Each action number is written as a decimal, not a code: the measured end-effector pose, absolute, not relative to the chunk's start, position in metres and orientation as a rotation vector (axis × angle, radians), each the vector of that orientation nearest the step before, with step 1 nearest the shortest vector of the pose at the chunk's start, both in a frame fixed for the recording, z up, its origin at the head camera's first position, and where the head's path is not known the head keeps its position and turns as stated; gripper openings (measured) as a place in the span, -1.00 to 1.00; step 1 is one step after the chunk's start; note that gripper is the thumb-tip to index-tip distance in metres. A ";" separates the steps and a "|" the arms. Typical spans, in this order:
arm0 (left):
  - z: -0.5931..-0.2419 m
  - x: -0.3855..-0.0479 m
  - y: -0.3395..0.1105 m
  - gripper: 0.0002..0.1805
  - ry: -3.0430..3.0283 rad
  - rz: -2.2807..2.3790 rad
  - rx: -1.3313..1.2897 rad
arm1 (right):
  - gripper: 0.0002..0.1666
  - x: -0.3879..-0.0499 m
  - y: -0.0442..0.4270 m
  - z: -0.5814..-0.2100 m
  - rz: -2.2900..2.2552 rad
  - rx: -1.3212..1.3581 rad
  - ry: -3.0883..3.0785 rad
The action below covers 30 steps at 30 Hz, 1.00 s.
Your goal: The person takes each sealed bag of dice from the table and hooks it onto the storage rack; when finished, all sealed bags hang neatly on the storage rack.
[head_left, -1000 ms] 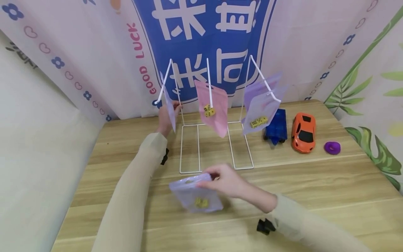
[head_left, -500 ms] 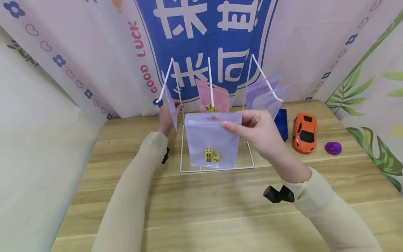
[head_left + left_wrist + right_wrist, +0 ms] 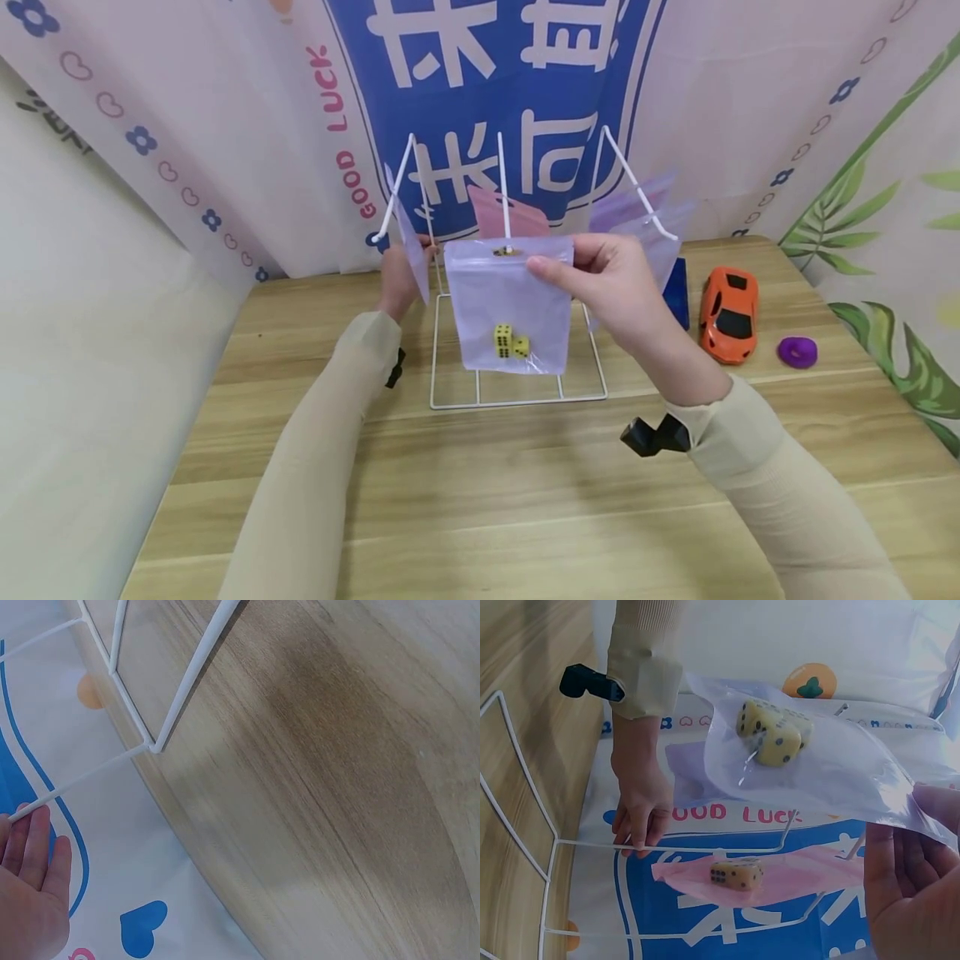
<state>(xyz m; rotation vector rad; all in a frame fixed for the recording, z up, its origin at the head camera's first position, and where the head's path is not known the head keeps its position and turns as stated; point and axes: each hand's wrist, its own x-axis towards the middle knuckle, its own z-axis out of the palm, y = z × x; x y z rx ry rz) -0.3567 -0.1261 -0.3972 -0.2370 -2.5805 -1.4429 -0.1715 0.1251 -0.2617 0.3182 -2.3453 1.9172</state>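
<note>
My right hand (image 3: 618, 287) pinches a lilac zip bag (image 3: 480, 304) by its upper right corner. Yellow dice (image 3: 504, 342) lie low in this bag. Its hang hole lines up with the tip of the white wire rack's (image 3: 517, 406) middle hook; whether the tip is through cannot be told. A pink bag (image 3: 506, 212) with dice (image 3: 736, 875) hangs further back on that hook. My left hand (image 3: 399, 275) holds the rack's left upright wire with its fingers (image 3: 37, 840), partly behind a lilac bag (image 3: 408, 242) on the left hook.
Two purple bags (image 3: 633, 218) hang on the right hook. To the right on the wooden table (image 3: 480, 500) are a blue toy cart (image 3: 677, 292), an orange toy car (image 3: 729, 315) and a purple ring (image 3: 797, 352). A printed cloth (image 3: 285, 150) hangs behind the rack.
My right hand has lifted the lilac bag from low over the table's front, up and away from me, to the middle hook. The left hand has stayed on the rack.
</note>
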 end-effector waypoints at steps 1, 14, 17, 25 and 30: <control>-0.397 -0.357 -0.126 -0.76 -2.577 -1.421 -0.252 | -0.69 -0.173 0.125 -0.262 1.913 0.317 -2.342; -0.400 -0.357 -0.124 -0.74 -2.594 -1.413 -0.246 | -0.64 -0.197 0.127 -0.274 1.901 0.205 -2.305; -0.401 -0.358 -0.124 -0.72 -2.603 -1.499 -0.205 | -0.67 -0.201 0.126 -0.275 1.910 0.200 -2.273; -0.398 -0.350 -0.122 -0.76 -2.597 -1.371 -0.307 | -0.60 -0.207 0.127 -0.285 1.906 0.168 -2.324; -0.402 -0.348 -0.125 -0.74 -2.635 -1.242 -0.323 | -0.57 -0.197 0.132 -0.309 1.868 0.199 -2.483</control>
